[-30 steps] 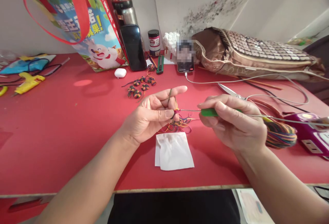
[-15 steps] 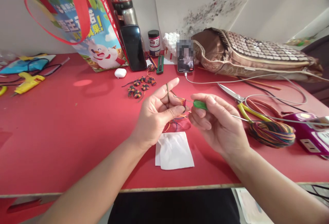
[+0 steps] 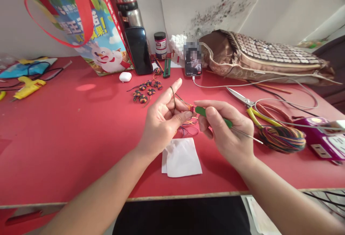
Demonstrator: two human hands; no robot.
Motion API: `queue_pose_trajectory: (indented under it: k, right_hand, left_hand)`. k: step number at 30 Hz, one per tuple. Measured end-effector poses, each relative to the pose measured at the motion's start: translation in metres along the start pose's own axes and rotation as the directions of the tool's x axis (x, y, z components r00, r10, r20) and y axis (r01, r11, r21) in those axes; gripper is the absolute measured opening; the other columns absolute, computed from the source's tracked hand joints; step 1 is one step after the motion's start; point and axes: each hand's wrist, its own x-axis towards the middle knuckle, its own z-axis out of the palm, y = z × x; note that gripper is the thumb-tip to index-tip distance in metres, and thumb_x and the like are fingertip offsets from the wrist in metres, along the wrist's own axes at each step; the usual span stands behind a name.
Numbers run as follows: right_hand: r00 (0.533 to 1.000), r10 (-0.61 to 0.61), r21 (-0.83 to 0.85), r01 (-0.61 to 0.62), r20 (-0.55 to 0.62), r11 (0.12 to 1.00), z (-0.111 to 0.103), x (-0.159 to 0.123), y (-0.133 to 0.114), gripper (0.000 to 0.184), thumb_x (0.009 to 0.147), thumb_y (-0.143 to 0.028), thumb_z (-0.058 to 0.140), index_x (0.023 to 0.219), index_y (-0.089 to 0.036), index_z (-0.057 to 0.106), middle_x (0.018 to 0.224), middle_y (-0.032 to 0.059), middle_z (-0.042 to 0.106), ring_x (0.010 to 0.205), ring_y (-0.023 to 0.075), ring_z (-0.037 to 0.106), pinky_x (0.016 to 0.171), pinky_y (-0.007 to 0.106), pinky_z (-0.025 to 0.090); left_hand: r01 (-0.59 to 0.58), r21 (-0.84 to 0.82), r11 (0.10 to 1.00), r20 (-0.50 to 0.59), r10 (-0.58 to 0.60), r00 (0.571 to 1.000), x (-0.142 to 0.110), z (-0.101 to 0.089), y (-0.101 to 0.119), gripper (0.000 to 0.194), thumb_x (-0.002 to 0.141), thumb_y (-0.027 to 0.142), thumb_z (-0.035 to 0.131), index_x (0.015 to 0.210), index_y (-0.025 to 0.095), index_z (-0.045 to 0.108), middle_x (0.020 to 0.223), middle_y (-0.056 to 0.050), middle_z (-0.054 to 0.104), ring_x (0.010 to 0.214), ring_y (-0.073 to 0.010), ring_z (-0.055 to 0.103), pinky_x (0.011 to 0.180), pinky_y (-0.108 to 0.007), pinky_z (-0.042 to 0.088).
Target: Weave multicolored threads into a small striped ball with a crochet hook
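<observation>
My left hand (image 3: 161, 118) pinches a small multicoloured crochet piece (image 3: 191, 108) between thumb and fingers, with dark yarn (image 3: 173, 96) looped over the raised index finger. In my right hand (image 3: 226, 123) is a crochet hook (image 3: 201, 111) with a green grip; its thin metal shaft sticks out behind toward the lower right. The hook's front tip, close to the crochet piece, is hard to make out. Loose yarn strands (image 3: 190, 130) hang below my left hand. Beneath them lies a white cloth-like square (image 3: 184, 159). A ball of multicoloured yarn (image 3: 283, 139) rests right of my right hand.
Scissors (image 3: 250, 107) with red and yellow handles lie beside the yarn ball, near a purple power strip (image 3: 320, 139). Small crocheted pieces (image 3: 142, 93) sit farther back. Two phones, a jar (image 3: 160, 46), a paper bag (image 3: 102, 40) and a brown bag (image 3: 264, 58) line the wall.
My right hand has turned the crochet hook so its rear shaft angles further down, with more green grip showing. My left hand keeps its pinch on the crochet piece. The view has shifted slightly.
</observation>
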Motion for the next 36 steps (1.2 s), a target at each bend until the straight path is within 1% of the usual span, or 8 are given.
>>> queue_pose_trajectory:
  k: [5,8,11,13,19,24,29,36]
  right_hand:
    - [0.956,-0.295,-0.37,0.275,0.005,0.887,0.004,-0.012,0.007,0.025,0.109,-0.014,0.063,0.128,-0.024,0.078,0.088,-0.0006,0.077,0.07,0.011,0.069,0.07,0.027,0.061]
    - [0.947,-0.319,-0.378,0.284,-0.031,0.881,0.008,-0.017,0.008,0.025,0.111,-0.018,0.063,0.131,-0.025,0.076,0.097,0.0016,0.08,0.07,0.0118,0.069,0.068,0.028,0.061]
    - [0.977,-0.204,-0.171,0.19,-0.068,0.967,0.008,-0.014,0.002,0.022,0.113,-0.033,0.065,0.128,-0.025,0.078,0.079,-0.0009,0.074,0.058,0.0124,0.062,0.059,0.03,0.056]
    - [0.998,0.01,0.014,-0.009,-0.055,1.0,0.008,-0.009,-0.003,0.024,0.111,-0.043,0.069,0.124,-0.026,0.08,0.068,-0.0027,0.068,0.052,0.0134,0.057,0.053,0.031,0.052]
    - [0.949,0.313,0.361,-0.305,0.038,0.881,0.004,0.01,-0.012,0.035,0.095,-0.059,0.085,0.101,-0.025,0.086,0.055,-0.0064,0.058,0.04,0.0083,0.039,0.043,0.028,0.037]
    - [0.908,0.398,0.388,-0.416,0.13,0.822,-0.005,0.019,-0.011,0.051,0.089,-0.071,0.086,0.079,-0.022,0.083,0.042,-0.0098,0.041,0.034,0.0048,0.019,0.038,0.025,0.021]
    - [0.896,0.42,0.304,-0.443,0.143,0.843,-0.016,0.025,-0.011,0.061,0.086,-0.079,0.083,0.069,-0.02,0.078,0.037,-0.0101,0.033,0.031,0.005,0.019,0.037,0.024,0.018]
    - [0.878,0.445,0.253,-0.478,0.177,0.841,-0.026,0.028,-0.009,0.06,0.082,-0.077,0.087,0.067,-0.02,0.078,0.038,-0.009,0.034,0.031,0.0049,0.019,0.037,0.024,0.013]
  left_hand:
    - [0.088,-0.071,0.994,-0.001,-0.088,0.996,-0.003,0.006,-0.002,0.093,0.077,0.016,0.097,0.162,0.02,0.059,0.082,0.004,0.075,0.076,-0.012,0.069,0.073,-0.024,0.057]
    - [0.149,-0.16,0.976,0.03,-0.146,0.989,-0.001,0.005,-0.002,0.084,0.075,0.017,0.099,0.153,0.02,0.066,0.08,0.005,0.073,0.075,-0.0107,0.069,0.073,-0.023,0.055]
    - [0.195,-0.25,0.948,0.115,-0.171,0.978,0.004,-0.002,0.0,0.063,0.074,0.016,0.099,0.133,0.02,0.078,0.081,0.004,0.073,0.077,-0.01,0.069,0.078,-0.023,0.055]
    - [0.21,-0.268,0.94,0.159,-0.172,0.972,0.008,-0.008,0.002,0.054,0.074,0.016,0.1,0.124,0.021,0.083,0.079,0.004,0.071,0.078,-0.0099,0.068,0.081,-0.024,0.056]
    - [0.202,-0.217,0.955,0.181,-0.164,0.97,0.009,-0.015,0.009,0.051,0.076,0.012,0.097,0.124,0.024,0.085,0.083,0.003,0.071,0.08,-0.0112,0.067,0.081,-0.025,0.058]
    - [0.185,-0.138,0.973,0.258,-0.145,0.955,0.004,-0.016,0.011,0.052,0.084,0.015,0.092,0.134,0.026,0.082,0.086,0.002,0.072,0.081,-0.0135,0.073,0.083,-0.027,0.062]
    - [0.185,-0.086,0.979,0.368,-0.142,0.919,0.0,-0.019,0.009,0.059,0.091,0.016,0.085,0.148,0.024,0.075,0.086,0.0,0.075,0.081,-0.0169,0.078,0.081,-0.03,0.064]
    - [0.165,0.024,0.986,0.378,-0.162,0.912,-0.001,-0.019,0.013,0.062,0.092,0.018,0.082,0.153,0.021,0.072,0.084,-0.003,0.077,0.078,-0.0161,0.07,0.071,-0.027,0.056]
